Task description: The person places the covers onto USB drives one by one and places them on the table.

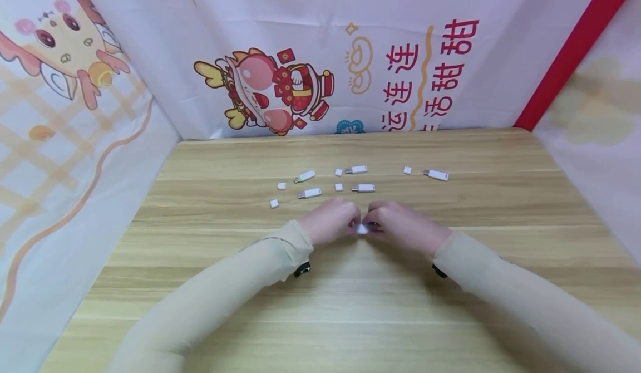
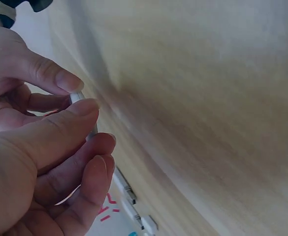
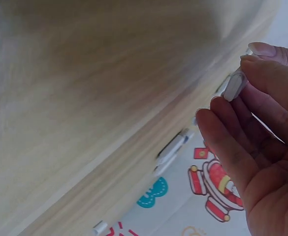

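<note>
The left hand (image 1: 333,221) and right hand (image 1: 404,227) meet over the middle of the table in the head view, a small white piece (image 1: 361,229) between their fingertips. In the left wrist view, the left hand (image 2: 48,167) pinches the white piece (image 2: 77,97) between thumb and fingers, and the right hand (image 2: 28,81) has its thumb at the upper end. Seen from the right wrist, the right hand (image 3: 267,132) pinches a white, flat-ended part (image 3: 235,86) beside the left hand's thumb. Fingers cover much of the piece, so its full shape is hidden.
Beyond the hands on the wooden table (image 1: 350,306) lie several white USB sticks, including one at left (image 1: 309,193), one in the middle (image 1: 364,188) and one at right (image 1: 436,175). Small white caps (image 1: 274,203) lie left of them. A printed cloth (image 1: 300,22) hangs behind.
</note>
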The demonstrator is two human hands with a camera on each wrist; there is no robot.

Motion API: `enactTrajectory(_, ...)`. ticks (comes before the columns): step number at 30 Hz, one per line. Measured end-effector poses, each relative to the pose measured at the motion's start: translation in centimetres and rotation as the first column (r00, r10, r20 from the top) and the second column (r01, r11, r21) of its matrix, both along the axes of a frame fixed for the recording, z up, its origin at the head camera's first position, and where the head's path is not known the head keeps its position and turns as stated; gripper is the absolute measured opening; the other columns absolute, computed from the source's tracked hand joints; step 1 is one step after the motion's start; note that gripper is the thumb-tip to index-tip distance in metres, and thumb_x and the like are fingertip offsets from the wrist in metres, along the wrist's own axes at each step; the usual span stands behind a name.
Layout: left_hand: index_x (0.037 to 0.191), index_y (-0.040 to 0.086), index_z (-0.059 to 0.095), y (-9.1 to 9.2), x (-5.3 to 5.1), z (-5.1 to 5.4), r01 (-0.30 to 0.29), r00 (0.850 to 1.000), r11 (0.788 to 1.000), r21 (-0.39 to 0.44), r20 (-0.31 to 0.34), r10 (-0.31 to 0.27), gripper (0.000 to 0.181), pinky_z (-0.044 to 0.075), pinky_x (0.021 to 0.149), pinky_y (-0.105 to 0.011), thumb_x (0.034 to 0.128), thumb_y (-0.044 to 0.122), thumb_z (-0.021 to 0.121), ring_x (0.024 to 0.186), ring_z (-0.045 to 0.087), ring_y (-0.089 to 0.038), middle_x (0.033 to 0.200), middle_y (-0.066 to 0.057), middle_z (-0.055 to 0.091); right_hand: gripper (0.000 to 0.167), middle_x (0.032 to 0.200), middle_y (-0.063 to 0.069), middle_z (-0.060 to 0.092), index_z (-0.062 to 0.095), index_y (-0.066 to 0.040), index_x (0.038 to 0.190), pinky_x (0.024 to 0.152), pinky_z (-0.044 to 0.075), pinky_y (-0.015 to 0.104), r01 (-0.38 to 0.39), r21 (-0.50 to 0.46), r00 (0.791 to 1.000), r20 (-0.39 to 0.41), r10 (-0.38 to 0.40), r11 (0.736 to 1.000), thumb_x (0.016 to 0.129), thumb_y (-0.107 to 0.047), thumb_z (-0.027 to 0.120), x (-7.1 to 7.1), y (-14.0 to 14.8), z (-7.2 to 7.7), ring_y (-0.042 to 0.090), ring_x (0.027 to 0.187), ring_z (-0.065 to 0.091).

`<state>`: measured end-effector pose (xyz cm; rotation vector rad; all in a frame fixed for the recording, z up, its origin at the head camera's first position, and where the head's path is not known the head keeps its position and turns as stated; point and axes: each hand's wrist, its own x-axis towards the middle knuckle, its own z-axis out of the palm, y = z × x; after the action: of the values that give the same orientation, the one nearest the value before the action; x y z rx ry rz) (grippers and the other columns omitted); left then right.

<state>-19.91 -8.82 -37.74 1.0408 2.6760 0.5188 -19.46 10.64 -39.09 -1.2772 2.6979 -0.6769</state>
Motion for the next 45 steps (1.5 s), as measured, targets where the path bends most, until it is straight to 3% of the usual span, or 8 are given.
enactTrajectory(6,0.096,0.005,0.076,0.1,-1.3,-0.9,-0.014,1.000,1.000,-0.025,0.013,0.014,0.012,0.051,0.067,-0.015,0.0851,0.009,0.078,0.071,0.063,-0.007,0.088,-0.005,0.074,0.017,0.084,0.001,0.064,0.077,-0.006,0.098,0.066,0.052,0.018,-0.005,0.027,1.000,0.007,0.005,1.000,0.081,-0.004,0.081,-1.5,-0.5,-0.7,0.011,0.075,0.062)
enactTrajectory(13,0.095,0.006,0.076,0.2,-2.2,-1.2,-0.024,0.999,0.998,-0.051,0.022,0.025,0.010,0.051,0.068,-0.018,0.0848,0.007,0.078,0.071,0.062,-0.009,0.087,-0.004,0.073,0.017,0.083,0.001,0.063,0.077,-0.004,0.098,0.066,0.051,0.021,-0.013,0.050,1.000,0.009,0.012,0.999,0.082,-0.002,0.080,-2.5,-0.8,-1.1,0.013,0.074,0.060)
enactTrajectory(20,0.088,0.006,0.077,0.1,-3.1,-1.4,-0.053,0.994,0.998,-0.023,0.095,0.055,0.007,0.050,0.064,-0.021,0.0819,0.005,0.080,0.066,0.061,-0.011,0.077,0.000,0.072,0.009,0.080,0.002,0.064,0.078,-0.005,0.091,0.066,0.052,0.022,-0.042,0.036,0.999,-0.020,0.043,0.998,0.082,-0.002,0.079,-3.4,-1.1,-1.6,0.015,0.074,0.062)
enactTrajectory(23,0.083,0.007,0.077,0.2,-3.4,-1.6,-0.055,0.995,0.998,-0.012,0.087,0.056,0.008,0.049,0.062,-0.021,0.0786,0.005,0.082,0.063,0.058,-0.010,0.072,0.002,0.070,0.008,0.080,0.001,0.064,0.078,-0.005,0.089,0.068,0.052,0.023,-0.017,0.054,1.000,-0.005,0.017,0.998,0.082,-0.001,0.079,-3.5,-1.4,-1.5,0.014,0.075,0.061)
enactTrajectory(29,0.071,0.008,0.075,0.5,-3.5,-1.9,-0.024,0.998,1.000,0.008,0.066,0.023,0.012,0.042,0.054,-0.020,0.0766,0.002,0.083,0.055,0.048,-0.009,0.062,0.001,0.066,0.009,0.079,0.000,0.065,0.077,-0.006,0.086,0.070,0.054,0.025,0.064,0.091,0.997,0.044,-0.068,0.994,0.080,0.001,0.080,-3.4,-1.6,-1.2,0.011,0.074,0.061)
enactTrajectory(36,0.063,0.008,0.071,1.1,-3.0,-2.2,-0.053,0.999,0.998,0.034,-0.001,0.053,0.020,0.036,0.051,-0.018,0.0732,-0.005,0.081,0.055,0.043,-0.008,0.056,0.005,0.056,0.010,0.077,0.000,0.066,0.074,-0.006,0.081,0.069,0.055,0.028,0.104,0.101,0.993,0.042,-0.108,0.989,0.079,0.003,0.078,-3.3,-1.6,-1.1,0.012,0.072,0.061)
enactTrajectory(45,0.056,0.002,0.066,1.7,-2.6,-1.9,-0.070,0.996,0.998,-0.001,-0.061,0.070,0.020,0.028,0.047,-0.019,0.0689,-0.012,0.074,0.051,0.036,-0.007,0.049,0.007,0.044,0.012,0.075,0.000,0.065,0.072,-0.006,0.081,0.067,0.054,0.029,0.144,0.097,0.987,0.061,-0.151,0.985,0.079,0.005,0.076,-3.2,-1.4,-1.0,0.013,0.070,0.060)
